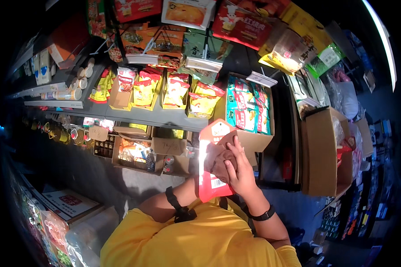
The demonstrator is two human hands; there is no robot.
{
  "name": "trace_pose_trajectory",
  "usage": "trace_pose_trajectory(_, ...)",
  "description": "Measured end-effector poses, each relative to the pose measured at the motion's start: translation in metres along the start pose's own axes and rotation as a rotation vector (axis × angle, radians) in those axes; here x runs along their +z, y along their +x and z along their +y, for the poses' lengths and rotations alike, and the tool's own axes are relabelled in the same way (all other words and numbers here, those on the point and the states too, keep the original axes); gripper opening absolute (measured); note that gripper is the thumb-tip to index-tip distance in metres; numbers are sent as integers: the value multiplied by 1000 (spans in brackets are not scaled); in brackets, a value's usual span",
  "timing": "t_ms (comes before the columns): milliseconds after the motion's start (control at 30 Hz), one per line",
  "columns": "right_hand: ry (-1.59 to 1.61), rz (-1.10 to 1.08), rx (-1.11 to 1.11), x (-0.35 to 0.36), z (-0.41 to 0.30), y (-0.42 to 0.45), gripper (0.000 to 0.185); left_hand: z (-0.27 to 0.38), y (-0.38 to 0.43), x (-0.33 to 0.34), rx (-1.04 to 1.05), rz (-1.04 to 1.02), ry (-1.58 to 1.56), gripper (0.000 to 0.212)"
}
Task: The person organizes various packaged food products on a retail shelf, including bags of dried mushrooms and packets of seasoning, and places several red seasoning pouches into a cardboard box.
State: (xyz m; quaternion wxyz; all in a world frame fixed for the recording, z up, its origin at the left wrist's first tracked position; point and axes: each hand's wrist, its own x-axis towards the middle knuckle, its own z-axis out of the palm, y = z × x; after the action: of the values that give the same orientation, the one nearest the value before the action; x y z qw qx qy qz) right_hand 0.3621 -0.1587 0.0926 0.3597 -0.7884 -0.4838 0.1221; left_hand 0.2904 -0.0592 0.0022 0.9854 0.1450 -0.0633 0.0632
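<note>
A red plastic packet [210, 195] with a bright glare down its left edge is held up in front of my chest. My right hand [243, 170] presses a crumpled brown cloth [219, 162] against the packet's front, fingers spread over the cloth. From the left, my left forearm [187, 192] goes behind the packet and supports it there; the left hand itself is hidden. Just beyond the packet, an open carton [259, 140] of teal and red sachets [245, 103] stands at the shelf's edge.
A grey shelf [173, 118] carries small boxes of yellow sachets [147, 91]. Large food bags [242, 23] hang from hooks above. Cartons [133, 163] and oil bottles [60, 135] stand lower down. At right is a tall open cardboard box [320, 157]; a white carton [70, 203] sits at left.
</note>
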Motion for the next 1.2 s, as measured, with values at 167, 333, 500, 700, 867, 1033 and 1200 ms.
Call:
trace_pose_trajectory(167, -71, -106, -56, -3, -9, -16, 47, -1, -1, -13, 6, -34, 119, 62)
trace_pose_trajectory(333, -143, -190, -117, -7, -21, -33, 54, 15, -2, -2, 8, 40, -214, 71)
trace_pose_trajectory(500, -91, -252, -227, -1, -27, -58, 62, 9, 2, -32, 140, 12, -154, 78)
trace_pose_trajectory(700, 143, -246, -89, -18, -27, -86, 79, -39, -14, -7, 299, 222, 155, 60)
trace_pose_trajectory(867, 337, -141, 131, -30, -17, -142, 86, -103, -16, 28, 326, 489, 503, 48)
trace_pose_trajectory(1033, 638, 94, 333, -43, 26, -220, 59, -135, -33, 85, 256, 442, 926, 56)
trace_pose_trajectory(1200, 889, 509, 404, -79, 44, -270, 37, -145, -66, 94, 193, 425, 658, 56)
